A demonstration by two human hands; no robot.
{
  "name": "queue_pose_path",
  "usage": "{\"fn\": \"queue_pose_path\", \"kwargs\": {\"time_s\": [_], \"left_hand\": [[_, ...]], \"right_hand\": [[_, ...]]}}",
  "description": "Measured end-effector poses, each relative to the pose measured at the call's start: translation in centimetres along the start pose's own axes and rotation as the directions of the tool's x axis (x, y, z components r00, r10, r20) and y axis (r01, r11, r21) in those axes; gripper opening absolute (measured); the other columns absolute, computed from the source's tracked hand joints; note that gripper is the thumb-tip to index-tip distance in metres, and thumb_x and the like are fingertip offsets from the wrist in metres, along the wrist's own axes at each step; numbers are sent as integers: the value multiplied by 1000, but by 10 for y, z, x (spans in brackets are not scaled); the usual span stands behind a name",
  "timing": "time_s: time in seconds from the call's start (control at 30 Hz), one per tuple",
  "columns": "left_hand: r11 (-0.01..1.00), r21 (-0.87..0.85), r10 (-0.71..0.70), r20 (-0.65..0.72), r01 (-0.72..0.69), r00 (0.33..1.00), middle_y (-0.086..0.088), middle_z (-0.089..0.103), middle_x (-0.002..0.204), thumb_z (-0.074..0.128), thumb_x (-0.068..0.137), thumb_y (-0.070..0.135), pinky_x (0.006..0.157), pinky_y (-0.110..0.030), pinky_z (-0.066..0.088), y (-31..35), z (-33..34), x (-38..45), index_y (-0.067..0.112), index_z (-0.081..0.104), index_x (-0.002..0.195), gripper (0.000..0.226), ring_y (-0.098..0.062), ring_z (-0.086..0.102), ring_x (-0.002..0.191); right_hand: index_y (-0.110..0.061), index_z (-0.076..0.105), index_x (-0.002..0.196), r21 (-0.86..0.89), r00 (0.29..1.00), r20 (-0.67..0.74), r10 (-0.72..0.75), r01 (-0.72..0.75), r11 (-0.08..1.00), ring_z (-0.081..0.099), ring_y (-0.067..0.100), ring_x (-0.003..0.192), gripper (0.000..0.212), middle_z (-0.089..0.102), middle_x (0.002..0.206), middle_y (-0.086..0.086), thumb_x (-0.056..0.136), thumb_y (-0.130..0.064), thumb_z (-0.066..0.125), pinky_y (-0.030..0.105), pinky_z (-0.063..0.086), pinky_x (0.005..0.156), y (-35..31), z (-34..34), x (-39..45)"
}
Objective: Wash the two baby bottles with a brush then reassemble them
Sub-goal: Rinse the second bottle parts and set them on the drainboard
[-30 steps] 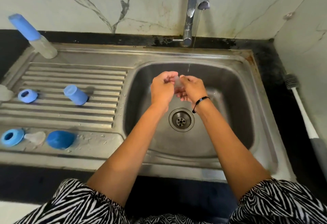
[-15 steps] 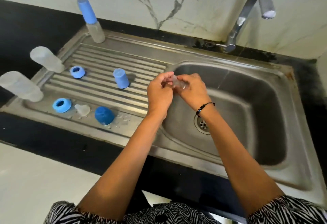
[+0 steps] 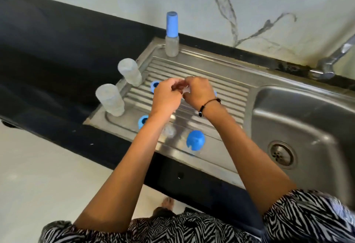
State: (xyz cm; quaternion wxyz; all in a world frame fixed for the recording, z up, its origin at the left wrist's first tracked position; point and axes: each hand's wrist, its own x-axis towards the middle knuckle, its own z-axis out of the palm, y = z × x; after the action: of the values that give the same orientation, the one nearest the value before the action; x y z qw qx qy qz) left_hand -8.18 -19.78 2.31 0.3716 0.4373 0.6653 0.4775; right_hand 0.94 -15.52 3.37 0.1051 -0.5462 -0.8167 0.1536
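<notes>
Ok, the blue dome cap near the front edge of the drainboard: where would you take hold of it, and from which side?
Grip the blue dome cap across its lower side walls, coming from straight above. It appears to sit open end down with the rounded top up, so the crown would likely slip; the straighter sides suit a thumb and fingers. The drainboard around it looks free.
</notes>
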Motion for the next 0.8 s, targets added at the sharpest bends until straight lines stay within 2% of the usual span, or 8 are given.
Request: {"fn": "queue_pose_path", "kwargs": {"time_s": [0.07, 0.17, 0.3, 0.37, 0.5, 0.63, 0.73, 0.8], "left_hand": [[997, 57, -53, 30, 52, 998, -11, 69, 104, 43, 83, -11, 96, -42, 49, -11, -14, 11, 6, 67, 109, 39, -28, 63, 102], [989, 106, -107, 74, 99, 991, -8, 66, 104, 41, 88, -9, 92, -35, 51, -19, -23, 20, 8, 65, 113, 39, -24, 62, 102], [985, 130, -131, 134, 113, 982, -10, 64, 116, 41, 93, -3, 90, -29, 47, -22, -24, 24, 7, 61, 121, 36, -23, 60, 107], [985, 134, -128, 137, 110, 982, -9, 64, 114, 40, 94, -2, 90, -28, 47, -23, -23, 28, 7, 61, 121, 35, -22, 60, 105], [982, 149, -135, 150, 112, 980, -6, 65, 110, 39, 90, -7, 91, -30, 50, -24, -21, 36, 9, 63, 119, 41, -19, 60, 103], [980, 151, -149, 150, 127, 977, -5, 65, 112, 39, 89, -8, 86, -24, 48, -23, -17, 42, 9, 62, 119, 42, -17, 60, 103], [983, 145, -136, 140, 115, 981, -6, 65, 114, 39, 90, -7, 87, -23, 47, -17, -10, 42, 7, 60, 124, 42, -18, 60, 106], [987, 138, -99, 131, 81, 986, -6, 65, 112, 40, 90, -7, 88, -25, 47, -9, -2, 39, 7, 60, 123, 41, -16, 60, 105]], "right_hand": [[-7, 61, 119, -122, 999, 54, 8, -1, 993, 55, 35, 110, 36, 58, 118, 18, 84, -1, 51, 35, 46, 87, -14, 11, 14], [-4, 59, 120, -255, 994, 107, 28, 0, 967, 54, 37, 110, 35, 53, 119, 20, 87, 1, 49, 39, 46, 88, -21, 24, 28], [-2, 59, 115, -348, 985, 157, 67, -9, 937, 53, 36, 108, 28, 56, 116, 20, 88, -1, 49, 39, 47, 85, -18, 33, 41], [-2, 59, 114, -374, 982, 172, 74, -4, 928, 52, 35, 109, 28, 57, 115, 20, 88, -1, 50, 38, 46, 86, -17, 35, 43], [-5, 60, 115, -391, 977, 200, 76, 8, 921, 50, 34, 111, 28, 60, 112, 17, 89, -5, 49, 38, 45, 90, -14, 39, 48], [-4, 57, 117, -372, 975, 206, 79, 4, 928, 47, 33, 114, 29, 58, 114, 17, 90, -5, 48, 36, 43, 88, -10, 35, 47], [0, 57, 112, -310, 987, 147, 58, -10, 951, 46, 34, 114, 26, 56, 113, 19, 89, -3, 47, 34, 41, 83, -6, 19, 40], [0, 58, 112, -267, 996, 79, 45, -22, 963, 49, 34, 112, 26, 57, 113, 18, 88, -4, 48, 33, 41, 85, 2, 5, 34]]}}
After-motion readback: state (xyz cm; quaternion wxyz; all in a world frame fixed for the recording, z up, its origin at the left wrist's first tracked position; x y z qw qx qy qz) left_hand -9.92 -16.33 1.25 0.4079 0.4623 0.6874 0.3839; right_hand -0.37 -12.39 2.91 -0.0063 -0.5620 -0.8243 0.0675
